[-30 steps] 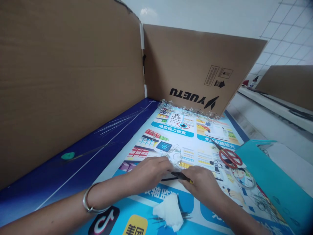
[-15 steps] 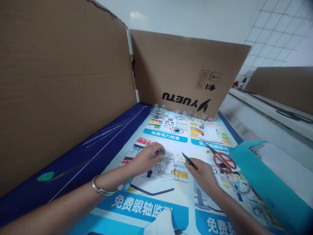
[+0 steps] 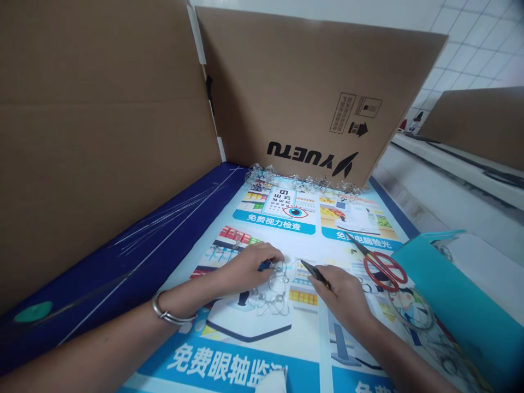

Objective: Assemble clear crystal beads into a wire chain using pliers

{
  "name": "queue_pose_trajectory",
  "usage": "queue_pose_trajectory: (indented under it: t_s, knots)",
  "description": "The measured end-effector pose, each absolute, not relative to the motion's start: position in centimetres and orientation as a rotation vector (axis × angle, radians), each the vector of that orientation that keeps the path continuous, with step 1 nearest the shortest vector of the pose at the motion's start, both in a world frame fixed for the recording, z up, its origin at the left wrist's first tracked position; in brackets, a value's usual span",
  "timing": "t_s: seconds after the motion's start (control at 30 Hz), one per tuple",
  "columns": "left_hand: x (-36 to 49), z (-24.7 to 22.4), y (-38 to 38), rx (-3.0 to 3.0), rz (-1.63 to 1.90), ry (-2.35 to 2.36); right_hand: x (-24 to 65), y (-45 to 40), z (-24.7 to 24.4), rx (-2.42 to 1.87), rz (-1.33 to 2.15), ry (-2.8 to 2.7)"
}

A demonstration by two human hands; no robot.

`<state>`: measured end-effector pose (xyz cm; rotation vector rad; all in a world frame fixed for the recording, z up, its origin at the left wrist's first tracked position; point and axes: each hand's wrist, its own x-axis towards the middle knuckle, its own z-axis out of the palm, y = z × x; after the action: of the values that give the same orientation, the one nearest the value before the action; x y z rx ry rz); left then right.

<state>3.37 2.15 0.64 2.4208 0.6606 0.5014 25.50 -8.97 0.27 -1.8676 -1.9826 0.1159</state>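
Note:
My left hand (image 3: 249,267) is closed in a pinch on a beaded wire piece (image 3: 278,300), thin silvery wire with clear round beads and open loops, dangling low over the printed sheet. A small dark blue item (image 3: 264,265) shows between the fingers; its kind is unclear. My right hand (image 3: 346,289) is wrapped round narrow-nosed pliers (image 3: 314,272), jaws pointing up and left. A fine strand of wire arcs from the beaded piece to the tips of the jaws. Red-handled scissors (image 3: 385,270) lie just beyond my right hand, blades pointing away to the left.
Cardboard panels (image 3: 319,71) stand at the back and left. More beaded wire pieces (image 3: 303,183) line the back panel's foot. On the right lie a wire coil (image 3: 411,311), loose wire bits and a teal box (image 3: 462,284). A green disc (image 3: 33,311) lies far left.
My view has tipped down and shifted slightly. The left fingers have turned over the beaded piece, which now hangs lower below them. The pliers stay near the same strand.

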Motion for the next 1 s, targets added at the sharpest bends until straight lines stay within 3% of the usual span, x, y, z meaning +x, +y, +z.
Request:
queue_pose_trajectory:
  t_s: [0.47, 1.0]
  knots:
    - [1.9, 1.0, 1.5, 2.456, 0.408, 0.494, 25.0, -9.7, 0.0, -1.843, 0.019, -2.097]
    - [2.5, 0.9, 0.0, 2.513, 0.434, 0.83, 24.5, -9.7, 0.0, -1.752, -0.025, -2.196]
